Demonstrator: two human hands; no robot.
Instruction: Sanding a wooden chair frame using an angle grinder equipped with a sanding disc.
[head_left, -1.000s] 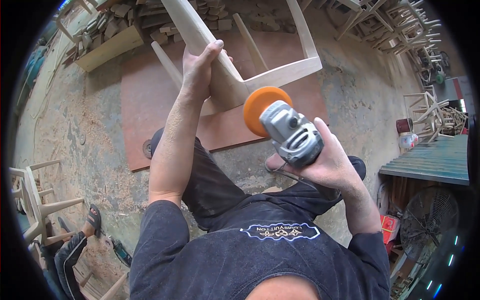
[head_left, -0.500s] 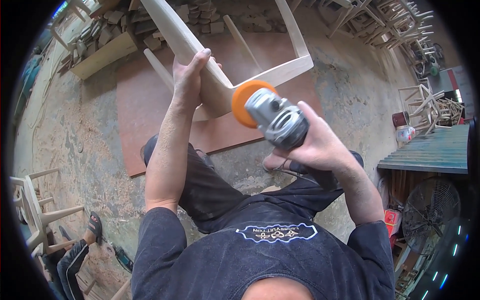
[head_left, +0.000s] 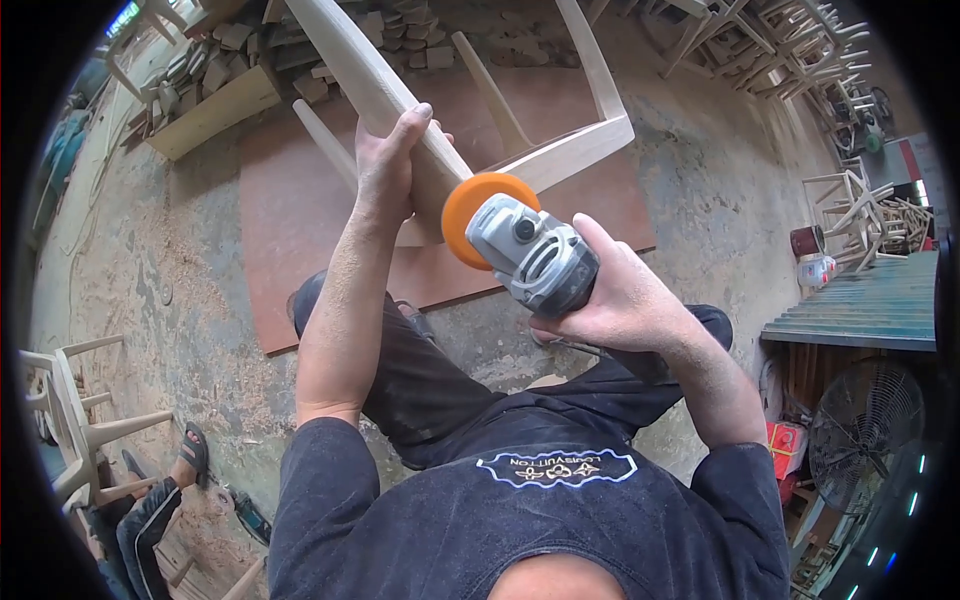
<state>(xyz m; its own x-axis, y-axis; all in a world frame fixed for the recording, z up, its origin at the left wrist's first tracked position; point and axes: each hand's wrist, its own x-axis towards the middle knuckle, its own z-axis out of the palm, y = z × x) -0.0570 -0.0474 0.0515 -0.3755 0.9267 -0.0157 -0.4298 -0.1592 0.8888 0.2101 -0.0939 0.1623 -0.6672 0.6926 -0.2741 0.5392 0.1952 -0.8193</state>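
A pale wooden chair frame is tilted above a reddish-brown board, its legs and rails spreading away from me. My left hand is closed round one of its thick members, thumb on top. In my right hand is a grey angle grinder, gripped by its dark body. The grinder's orange disc overlaps the corner where the chair's members join; whether it touches the wood I cannot tell. Fingers under the grinder are partly hidden.
The reddish-brown board lies on a dusty concrete floor. Wood offcuts are heaped at the back behind a long plank. Chair frames stand at left, beside another person's sandalled foot. A large fan stands at right below a green corrugated sheet.
My right hand has brought the grinder a little left and nearer to me, so its disc has shifted along the chair's corner. My left hand keeps its hold.
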